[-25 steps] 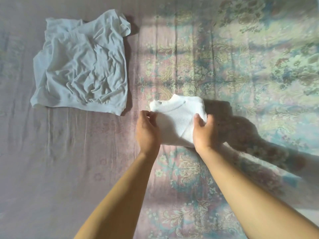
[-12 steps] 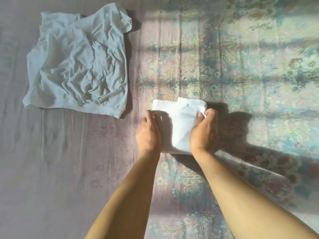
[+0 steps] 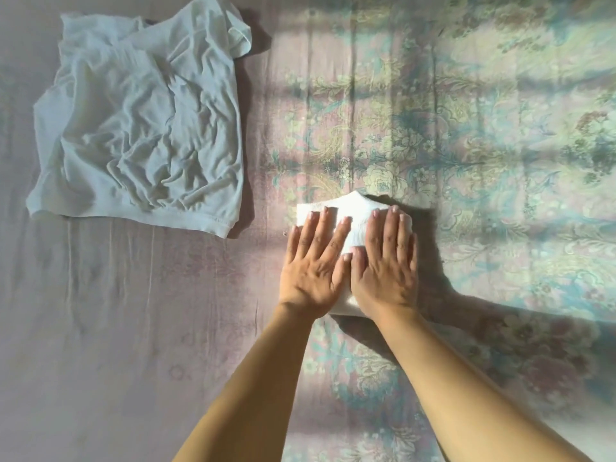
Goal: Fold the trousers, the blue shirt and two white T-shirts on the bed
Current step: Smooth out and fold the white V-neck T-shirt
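Folded T-shirt (image 3: 353,225) lengthwise away from viewer

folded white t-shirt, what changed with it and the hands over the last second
Both hands let go of the sides of the folded white T-shirt: the left hand and right hand now lie flat on top, fingers straight, pressing it onto the bed. The fold looks a little more compact. It sits in the same spot, and the crumpled white T-shirt to the left stayed unfolded.
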`<state>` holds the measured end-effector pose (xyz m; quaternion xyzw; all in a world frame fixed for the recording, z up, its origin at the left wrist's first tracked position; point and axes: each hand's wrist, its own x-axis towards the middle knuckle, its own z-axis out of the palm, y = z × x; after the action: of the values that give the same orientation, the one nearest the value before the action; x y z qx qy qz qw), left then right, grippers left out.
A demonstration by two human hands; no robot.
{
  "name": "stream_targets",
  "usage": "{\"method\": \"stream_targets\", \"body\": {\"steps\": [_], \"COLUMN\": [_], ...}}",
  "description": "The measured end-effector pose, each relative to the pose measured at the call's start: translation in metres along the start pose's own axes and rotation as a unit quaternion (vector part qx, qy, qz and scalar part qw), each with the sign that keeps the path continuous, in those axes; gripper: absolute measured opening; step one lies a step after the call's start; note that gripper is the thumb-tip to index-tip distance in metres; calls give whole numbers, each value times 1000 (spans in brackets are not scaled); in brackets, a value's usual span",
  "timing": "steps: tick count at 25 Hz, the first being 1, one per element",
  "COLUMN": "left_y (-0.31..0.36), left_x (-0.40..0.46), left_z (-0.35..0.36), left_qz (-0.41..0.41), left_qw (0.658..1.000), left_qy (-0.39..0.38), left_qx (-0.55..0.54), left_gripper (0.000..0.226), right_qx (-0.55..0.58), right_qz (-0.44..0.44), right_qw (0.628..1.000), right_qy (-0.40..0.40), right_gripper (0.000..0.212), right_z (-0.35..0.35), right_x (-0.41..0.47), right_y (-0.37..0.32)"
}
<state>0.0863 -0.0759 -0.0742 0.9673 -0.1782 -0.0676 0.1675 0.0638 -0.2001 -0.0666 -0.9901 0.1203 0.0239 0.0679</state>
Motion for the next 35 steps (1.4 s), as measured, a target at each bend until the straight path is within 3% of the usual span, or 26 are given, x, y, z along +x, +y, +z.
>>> {"method": "stream_targets", "body": {"steps": [8, 11, 12, 14, 17, 20, 22, 23, 25, 29, 32, 35], "left_y": [2, 6, 7, 2, -12, -22, -18, -12, -8, -11, -15, -29], "left_x": [6, 22, 20, 5, -32, -36, -21, -17, -22, -43, -82, -122], "left_z": [-7, -31, -42, -64, -56, -32, -28, -33, -45, -88, -170, -250], "left_qz": [-32, -62, -45, 74, 231, 198, 160, 144, 170, 201, 202, 193], "left_qw": [997, 978, 976, 986, 961, 951, 942, 949, 970, 976, 978, 980], "left_qy": [-68, -200, -211, -145, -129, -191, -237, -235, -135, -64, -39, -55], "left_qx": [17, 8, 13, 33, 78, 141, 173, 154, 110, 44, 32, 18], "left_gripper": [58, 56, 57, 66, 83, 102, 102, 99, 87, 60, 44, 42], "right_qx": [4, 10, 2, -26, -128, -152, -163, -143, -116, -110, -87, -70], "right_qz": [-9, -4, -9, -88, -225, -280, -285, -292, -285, -259, -299, -318], "right_qw": [998, 994, 996, 995, 961, 937, 933, 934, 933, 937, 919, 902], "right_qy": [-59, -107, -89, -45, -94, -147, -148, -150, -188, -208, -240, -284], "right_gripper": [66, 69, 69, 70, 74, 43, 36, 36, 38, 56, 75, 70], "right_z": [0, -13, -25, -40, -37, -18, -20, -26, -42, -107, -184, -243], "right_x": [5, 20, 16, -3, -31, -27, -16, -12, -15, -31, -66, -85], "right_y": [4, 2, 4, 9, 30, 38, 39, 36, 29, 5, -39, -88]}}
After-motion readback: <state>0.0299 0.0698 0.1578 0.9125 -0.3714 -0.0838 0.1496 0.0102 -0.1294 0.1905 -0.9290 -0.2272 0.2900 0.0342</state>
